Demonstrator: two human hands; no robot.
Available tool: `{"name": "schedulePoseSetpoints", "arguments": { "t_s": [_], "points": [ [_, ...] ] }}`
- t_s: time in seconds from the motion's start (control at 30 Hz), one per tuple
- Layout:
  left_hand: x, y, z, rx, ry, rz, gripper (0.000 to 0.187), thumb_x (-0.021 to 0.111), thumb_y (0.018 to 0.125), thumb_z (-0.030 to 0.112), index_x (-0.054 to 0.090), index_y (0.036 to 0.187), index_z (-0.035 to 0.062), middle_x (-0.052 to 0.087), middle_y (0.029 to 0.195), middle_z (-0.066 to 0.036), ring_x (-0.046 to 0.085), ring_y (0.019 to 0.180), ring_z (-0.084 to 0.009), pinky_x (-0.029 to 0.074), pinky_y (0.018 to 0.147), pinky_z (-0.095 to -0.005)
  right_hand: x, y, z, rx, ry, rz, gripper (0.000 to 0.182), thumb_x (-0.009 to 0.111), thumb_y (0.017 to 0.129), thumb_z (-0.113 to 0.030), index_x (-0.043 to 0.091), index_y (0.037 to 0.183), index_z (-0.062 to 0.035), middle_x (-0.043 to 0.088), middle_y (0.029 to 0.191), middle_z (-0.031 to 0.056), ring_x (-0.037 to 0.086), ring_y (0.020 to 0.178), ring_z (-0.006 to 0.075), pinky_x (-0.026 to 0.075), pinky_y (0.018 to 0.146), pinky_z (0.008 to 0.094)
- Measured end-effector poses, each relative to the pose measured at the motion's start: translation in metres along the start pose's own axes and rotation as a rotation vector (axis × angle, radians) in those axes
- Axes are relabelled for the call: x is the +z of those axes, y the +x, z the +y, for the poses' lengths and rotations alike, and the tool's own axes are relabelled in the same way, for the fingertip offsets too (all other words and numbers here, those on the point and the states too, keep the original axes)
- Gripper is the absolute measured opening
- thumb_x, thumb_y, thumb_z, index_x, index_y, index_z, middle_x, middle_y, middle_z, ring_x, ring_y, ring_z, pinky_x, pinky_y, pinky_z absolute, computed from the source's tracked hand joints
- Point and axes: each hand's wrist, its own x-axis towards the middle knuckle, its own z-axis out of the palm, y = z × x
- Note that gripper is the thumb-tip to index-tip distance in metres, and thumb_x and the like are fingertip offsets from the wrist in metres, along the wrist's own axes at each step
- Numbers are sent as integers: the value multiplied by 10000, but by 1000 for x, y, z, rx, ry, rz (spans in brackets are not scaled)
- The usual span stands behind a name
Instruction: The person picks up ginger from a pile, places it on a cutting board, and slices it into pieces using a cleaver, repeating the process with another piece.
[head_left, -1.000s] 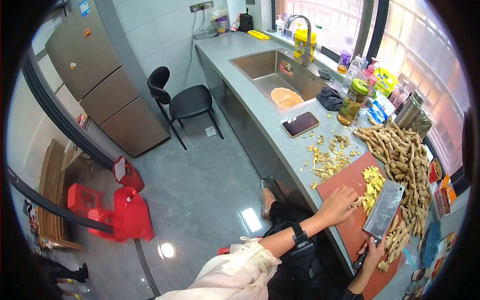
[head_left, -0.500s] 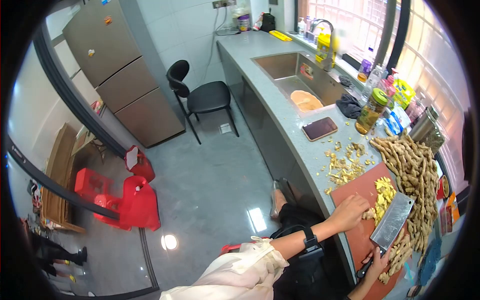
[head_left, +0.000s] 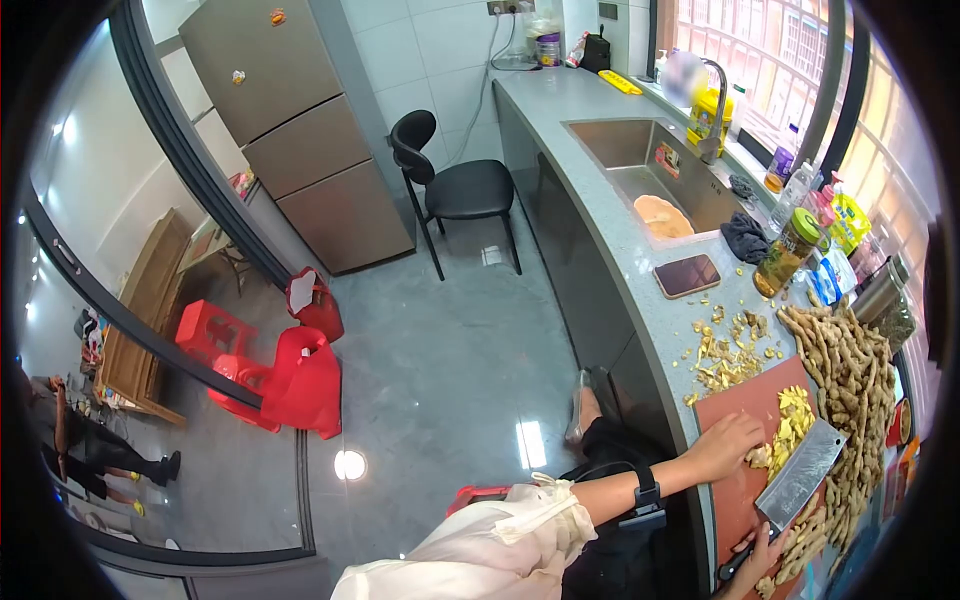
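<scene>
My left hand (head_left: 728,446), with a dark band on its wrist, rests on the reddish-brown cutting board (head_left: 722,497). Its fingers are bent over a pale piece of ginger (head_left: 759,457). Low in the view, my right hand (head_left: 757,562) is wrapped round the black handle of a cleaver (head_left: 803,473). The wide blade lies nearly flat over the board, beside a heap of yellow chopped ginger (head_left: 793,420). More unpeeled ginger (head_left: 803,543) lies along the board's near edge, close to the right hand.
A big pile of whole ginger root (head_left: 850,390) borders the board. Ginger scraps (head_left: 733,355) and a phone (head_left: 687,276) lie on the counter before the sink (head_left: 640,165). A lidded jar (head_left: 790,252) stands near the window. Behind are a black chair (head_left: 465,190) and red stools (head_left: 300,385).
The camera view has shifted, so the counter and room sit farther right and the fridge side shows more. Both hands keep their holds; the cleaver stays beside the chopped ginger.
</scene>
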Motion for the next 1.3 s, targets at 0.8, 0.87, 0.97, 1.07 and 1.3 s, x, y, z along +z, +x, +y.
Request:
{"name": "schedulePoseSetpoints", "arguments": {
  "t_s": [0.8, 0.87, 0.97, 1.07, 1.3],
  "points": [
    [-6, 0, 4, -46, 12, -72, 207, 585, 919, 35, 692, 1092, 70, 669, 1203, -71, 600, 1221, -295, 431, 1088, -447, 10, -10, -13, -26, -23, -20, 481, 622, 1057, -143, 452, 1481, 9, 555, 765, 30, 518, 518, 93, 455, 431, 232],
    [-5, 0, 3, -12, 14, -32, 198, 592, 920, 43, 692, 1088, 70, 669, 1188, -70, 603, 1211, -295, 442, 1069, -447, 7, -8, -8, -25, 20, -19, 478, 622, 1057, -139, 453, 1479, 6, 555, 764, 28, 518, 516, 93, 449, 426, 232],
    [-4, 0, 2, -8, 11, -21, 200, 607, 897, 50, 690, 1079, 63, 670, 1177, -81, 608, 1191, -300, 455, 1043, -449, 6, -7, -7, -27, 17, -27, 511, 622, 1056, -137, 439, 1514, -6, 557, 766, 26, 511, 508, 92, 442, 421, 232],
    [-2, 2, 1, -11, 35, -72, 213, 616, 867, 55, 688, 1068, 56, 670, 1175, -101, 606, 1181, -317, 462, 1015, -449, -2, -1, 6, -17, 0, 1, 553, 621, 1056, -136, 417, 1557, -22, 549, 747, 24, 503, 500, 93, 437, 417, 234],
    [14, 0, -8, 30, 40, -18, 213, 625, 807, 15, 653, 1018, 29, 613, 1131, -136, 562, 1164, -359, 425, 1065, -461, 9, -12, -41, 124, -274, -28, 529, 723, 1028, -314, 557, 1436, -21, 675, 1043, 114, 600, 768, 182, 496, 650, 341]
  ]
}}
